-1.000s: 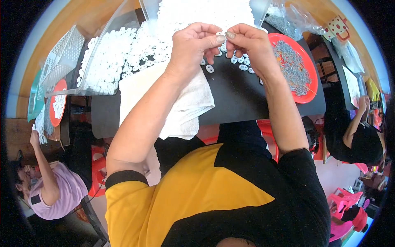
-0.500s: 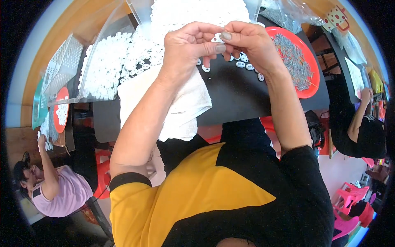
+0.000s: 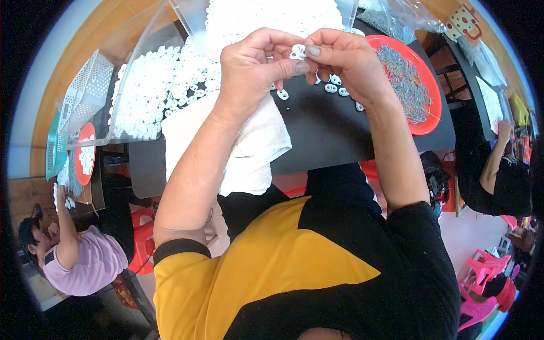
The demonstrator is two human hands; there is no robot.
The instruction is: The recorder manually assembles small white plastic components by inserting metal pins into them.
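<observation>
Above the dark table (image 3: 328,141), my two hands meet at a small white oval plastic piece with holes (image 3: 297,52). My left hand (image 3: 243,68) pinches its left side, thumb below and fingers behind. From the other side my right hand (image 3: 354,65) grips it between thumb and fingertips. Whether some small part is also in the right fingers cannot be made out. Several similar white pieces (image 3: 331,88) lie loose below my hands. A folded white towel (image 3: 258,144) lies beneath my left forearm.
Heaped white pieces (image 3: 150,93) lie at left, and a clear bin (image 3: 351,17) of them stands ahead. A red plate (image 3: 435,96) with thin grey metal parts (image 3: 403,85) sits at right. One person (image 3: 85,260) works at far left, another (image 3: 507,187) at far right.
My left hand has shifted slightly left, and the white piece shows a bit more between the thumbs. The person at far left has moved an arm slightly.
</observation>
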